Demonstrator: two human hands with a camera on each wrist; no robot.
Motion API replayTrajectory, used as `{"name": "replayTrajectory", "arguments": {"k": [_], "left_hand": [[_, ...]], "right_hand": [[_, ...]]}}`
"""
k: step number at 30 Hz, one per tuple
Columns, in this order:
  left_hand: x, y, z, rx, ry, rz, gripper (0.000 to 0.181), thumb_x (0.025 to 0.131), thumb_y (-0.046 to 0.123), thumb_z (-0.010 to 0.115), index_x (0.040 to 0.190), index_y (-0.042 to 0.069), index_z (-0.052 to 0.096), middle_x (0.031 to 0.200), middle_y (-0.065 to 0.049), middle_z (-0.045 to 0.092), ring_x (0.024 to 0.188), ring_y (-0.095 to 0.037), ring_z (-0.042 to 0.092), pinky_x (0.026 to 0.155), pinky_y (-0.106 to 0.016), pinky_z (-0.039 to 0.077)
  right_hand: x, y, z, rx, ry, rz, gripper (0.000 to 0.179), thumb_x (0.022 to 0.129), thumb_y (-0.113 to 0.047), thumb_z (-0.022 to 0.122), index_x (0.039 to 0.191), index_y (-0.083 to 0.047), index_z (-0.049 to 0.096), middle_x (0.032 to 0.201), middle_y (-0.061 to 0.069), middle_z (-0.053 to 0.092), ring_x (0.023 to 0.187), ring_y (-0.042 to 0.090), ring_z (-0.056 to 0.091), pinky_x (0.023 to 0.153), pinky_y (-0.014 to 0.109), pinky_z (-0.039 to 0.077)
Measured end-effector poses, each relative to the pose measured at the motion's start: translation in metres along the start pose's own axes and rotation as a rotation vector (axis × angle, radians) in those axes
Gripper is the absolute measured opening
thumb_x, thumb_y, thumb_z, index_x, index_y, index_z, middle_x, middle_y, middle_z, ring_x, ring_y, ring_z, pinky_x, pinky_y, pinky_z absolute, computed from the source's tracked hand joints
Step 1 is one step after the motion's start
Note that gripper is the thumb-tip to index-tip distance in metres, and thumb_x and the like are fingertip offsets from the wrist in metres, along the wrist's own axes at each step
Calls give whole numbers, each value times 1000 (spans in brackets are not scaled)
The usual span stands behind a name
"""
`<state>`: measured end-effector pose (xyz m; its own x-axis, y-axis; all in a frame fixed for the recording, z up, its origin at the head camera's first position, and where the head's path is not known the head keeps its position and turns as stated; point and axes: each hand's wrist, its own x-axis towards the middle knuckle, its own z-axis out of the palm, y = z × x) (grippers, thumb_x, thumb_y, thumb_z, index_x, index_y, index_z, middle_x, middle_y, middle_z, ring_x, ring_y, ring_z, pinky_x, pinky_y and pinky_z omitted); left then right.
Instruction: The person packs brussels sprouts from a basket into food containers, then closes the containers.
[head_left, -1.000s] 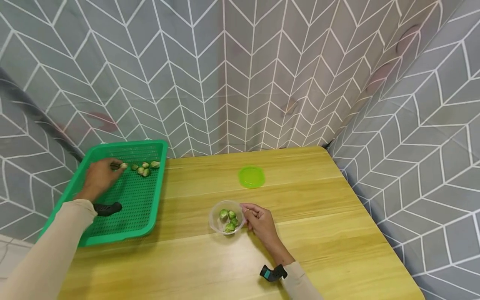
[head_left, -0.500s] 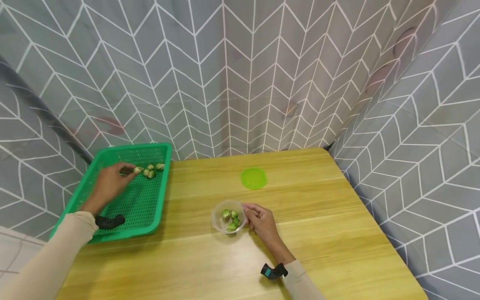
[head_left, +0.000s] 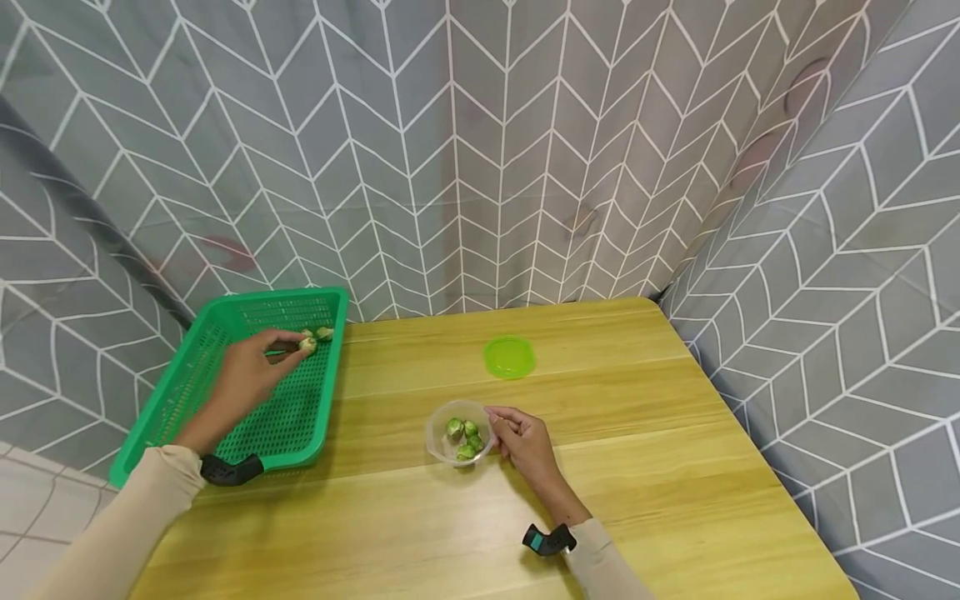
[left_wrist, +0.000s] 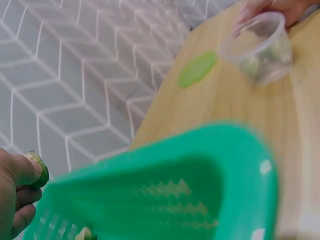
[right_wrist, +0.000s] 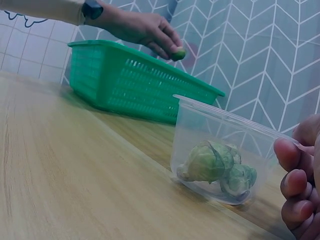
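Note:
My left hand (head_left: 251, 375) pinches a Brussels sprout (head_left: 308, 344) between thumb and fingertips, held above the green plastic basket (head_left: 318, 417). In the right wrist view that sprout (right_wrist: 178, 54) shows higher than the basket's rim. More sprouts (head_left: 324, 333) lie in the basket's far right corner, partly hidden by the hand. My right hand (head_left: 527, 446) pinches the rim of a clear plastic container (head_left: 438, 446), which stands on the wooden table. Inside it several green Brussels sprouts (right_wrist: 210, 162) rest on the bottom.
A bright green lid (head_left: 509, 357) lies flat on the table (head_left: 637, 392) behind the container. Grey curtains (head_left: 487, 150) with a white chevron pattern stand behind the table and at both sides. The basket sits on the left, close to the back curtain.
My left hand has risen and moved right across the basket with the sprout pinched in it. The right hand keeps its hold on the container's rim.

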<state>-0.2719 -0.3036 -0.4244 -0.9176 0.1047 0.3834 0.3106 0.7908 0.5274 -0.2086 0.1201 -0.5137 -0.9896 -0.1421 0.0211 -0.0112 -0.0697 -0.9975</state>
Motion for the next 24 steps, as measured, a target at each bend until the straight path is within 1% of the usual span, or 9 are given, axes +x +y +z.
{"name": "replayTrajectory", "arguments": {"k": [3, 5, 8, 11, 16, 18, 24], "left_hand": [[-1, 13, 6, -11, 4, 27, 31, 95, 27, 74, 119, 8, 71, 109, -13, 73, 93, -36, 73, 73, -43, 61], [-2, 22, 9, -30, -3, 37, 29, 94, 23, 74, 118, 8, 71, 109, -13, 73, 94, -35, 73, 75, -45, 60], [-5, 33, 14, -49, -21, 51, 26, 94, 21, 75, 118, 11, 71, 109, -10, 72, 94, -33, 73, 77, -46, 60], [-6, 42, 17, -68, -38, 62, 26, 94, 21, 74, 118, 13, 71, 110, -8, 72, 97, -31, 72, 79, -45, 60], [-10, 56, 24, -103, -67, 80, 24, 95, 23, 74, 118, 16, 71, 111, -4, 73, 98, -26, 72, 80, -36, 61], [-12, 60, 27, -102, -77, 95, 23, 94, 23, 74, 117, 19, 71, 109, -1, 72, 96, -22, 71, 79, -34, 61], [-17, 74, 41, -143, -109, 133, 23, 93, 19, 76, 115, 19, 72, 108, 2, 71, 97, -18, 70, 81, -39, 62]], "right_hand": [[0, 0, -1, -4, 7, -2, 25, 101, -7, 61, 120, 7, 69, 70, 21, 66, 48, 11, 48, 42, 17, 38], [1, 1, -1, -5, 8, -2, 24, 101, -7, 61, 120, 6, 70, 71, 20, 66, 48, 12, 48, 43, 18, 39], [1, 1, -1, -3, 2, -7, 24, 101, -7, 61, 119, 6, 70, 71, 21, 66, 49, 12, 48, 43, 18, 39], [1, 1, -2, -1, -4, -15, 24, 101, -8, 61, 119, 6, 70, 72, 22, 66, 49, 12, 48, 43, 18, 39], [1, 0, -1, 1, -6, -17, 24, 101, -7, 61, 119, 6, 71, 71, 20, 66, 48, 11, 48, 43, 18, 39], [1, 0, -1, 3, -6, -16, 23, 101, -7, 61, 118, 6, 71, 71, 19, 66, 49, 11, 49, 43, 18, 40], [1, 0, -1, 0, -3, -21, 24, 101, -8, 62, 119, 6, 70, 70, 17, 66, 49, 13, 49, 44, 18, 40]]}}
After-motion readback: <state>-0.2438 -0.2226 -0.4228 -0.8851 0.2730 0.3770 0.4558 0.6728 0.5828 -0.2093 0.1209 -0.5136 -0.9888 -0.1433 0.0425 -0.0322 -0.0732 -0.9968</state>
